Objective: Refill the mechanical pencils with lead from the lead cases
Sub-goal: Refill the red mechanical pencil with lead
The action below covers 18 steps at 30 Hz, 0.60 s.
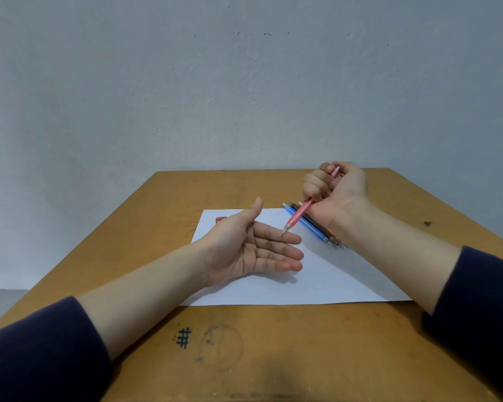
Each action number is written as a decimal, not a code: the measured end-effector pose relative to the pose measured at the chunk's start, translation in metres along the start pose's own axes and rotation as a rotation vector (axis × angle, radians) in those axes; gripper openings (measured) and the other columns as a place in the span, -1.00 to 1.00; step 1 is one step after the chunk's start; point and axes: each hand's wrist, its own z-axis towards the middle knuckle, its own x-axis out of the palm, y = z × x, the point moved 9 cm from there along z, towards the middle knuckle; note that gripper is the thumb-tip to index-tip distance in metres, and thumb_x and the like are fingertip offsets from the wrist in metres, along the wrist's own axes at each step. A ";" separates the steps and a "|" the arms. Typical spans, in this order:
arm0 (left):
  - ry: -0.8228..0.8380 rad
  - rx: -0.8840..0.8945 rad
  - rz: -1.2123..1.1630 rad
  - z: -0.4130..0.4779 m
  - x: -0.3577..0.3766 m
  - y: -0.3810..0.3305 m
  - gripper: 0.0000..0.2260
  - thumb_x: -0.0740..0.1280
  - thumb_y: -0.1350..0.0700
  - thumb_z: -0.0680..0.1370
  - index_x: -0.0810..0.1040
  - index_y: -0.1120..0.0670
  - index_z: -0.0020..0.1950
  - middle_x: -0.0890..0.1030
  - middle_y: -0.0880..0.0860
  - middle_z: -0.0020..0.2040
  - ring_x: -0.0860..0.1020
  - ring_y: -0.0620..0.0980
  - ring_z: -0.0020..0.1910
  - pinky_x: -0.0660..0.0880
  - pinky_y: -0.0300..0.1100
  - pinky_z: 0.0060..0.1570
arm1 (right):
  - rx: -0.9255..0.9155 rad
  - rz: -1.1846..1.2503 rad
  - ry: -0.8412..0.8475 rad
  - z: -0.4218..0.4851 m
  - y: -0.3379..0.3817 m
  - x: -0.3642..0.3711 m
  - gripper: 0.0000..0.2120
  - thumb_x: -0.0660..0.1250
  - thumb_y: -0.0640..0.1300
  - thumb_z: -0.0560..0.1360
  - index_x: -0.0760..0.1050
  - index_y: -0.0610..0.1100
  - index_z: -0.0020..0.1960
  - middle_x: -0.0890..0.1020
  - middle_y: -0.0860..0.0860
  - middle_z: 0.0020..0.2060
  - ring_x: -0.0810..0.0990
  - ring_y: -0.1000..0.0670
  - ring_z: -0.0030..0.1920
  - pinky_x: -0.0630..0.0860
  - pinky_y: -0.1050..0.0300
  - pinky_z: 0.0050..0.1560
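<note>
The left hand (pixel 256 250) lies palm up above the paper, fingers straight and together, thumb raised. The right hand (pixel 336 187) is fisted around 1 slim pink mechanical pencil (pixel 298 215) – its metal tip slants down, just at the left index finger. At least 2 more pencils, 1 blue (pixel 314 231) and 1 dark (pixel 314 221), lie side by side on 1 white sheet (pixel 317 280), partly hidden by the right wrist. A small red object (pixel 221 219) peeks out behind the left hand – too hidden to identify. The bench (pixel 273 343) is scuffed wood.
</note>
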 end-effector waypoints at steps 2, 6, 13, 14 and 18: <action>0.002 0.002 0.008 0.001 0.000 0.000 -0.31 0.01 -0.19 0.62 0.66 0.36 -0.15 0.65 0.34 -0.16 0.67 0.21 -0.24 0.62 -0.14 -0.34 | 0.006 0.010 -0.010 0.001 0.000 -0.002 -0.66 0.05 -0.13 0.48 0.20 -0.11 -0.47 0.12 0.05 -0.61 0.05 0.06 -0.66 -0.03 0.32 -0.64; 0.004 0.005 0.011 0.001 0.000 -0.001 -0.31 0.01 -0.19 0.62 0.65 0.36 -0.13 0.65 0.34 -0.16 0.67 0.22 -0.24 0.61 -0.14 -0.35 | -0.020 0.010 -0.004 0.000 0.002 0.000 -0.76 0.07 -0.21 0.34 0.23 -0.13 -0.50 0.12 0.05 -0.62 0.05 0.07 -0.67 -0.01 0.32 -0.68; 0.005 0.017 0.020 0.001 0.000 -0.002 -0.31 0.01 -0.20 0.62 0.66 0.36 -0.15 0.65 0.33 -0.18 0.67 0.22 -0.26 0.61 -0.15 -0.37 | -0.015 0.026 -0.014 0.003 0.002 -0.003 -0.69 0.06 -0.18 0.42 0.20 -0.12 -0.50 0.12 0.05 -0.61 0.05 0.07 -0.67 -0.01 0.31 -0.67; 0.007 0.016 0.022 0.001 0.000 -0.002 -0.31 0.02 -0.20 0.61 0.66 0.36 -0.16 0.65 0.33 -0.18 0.67 0.22 -0.25 0.61 -0.15 -0.37 | -0.022 0.022 -0.009 0.002 0.002 -0.002 -0.74 0.06 -0.21 0.36 0.21 -0.12 -0.51 0.12 0.05 -0.61 0.05 0.07 -0.67 -0.01 0.32 -0.67; 0.011 0.017 0.027 0.000 0.000 -0.002 -0.31 0.02 -0.20 0.61 0.66 0.36 -0.16 0.65 0.33 -0.19 0.67 0.21 -0.26 0.61 -0.15 -0.37 | -0.033 0.025 0.019 0.000 0.003 0.002 -0.80 0.08 -0.21 0.27 0.22 -0.13 -0.53 0.13 0.05 -0.63 0.06 0.07 -0.67 -0.02 0.33 -0.66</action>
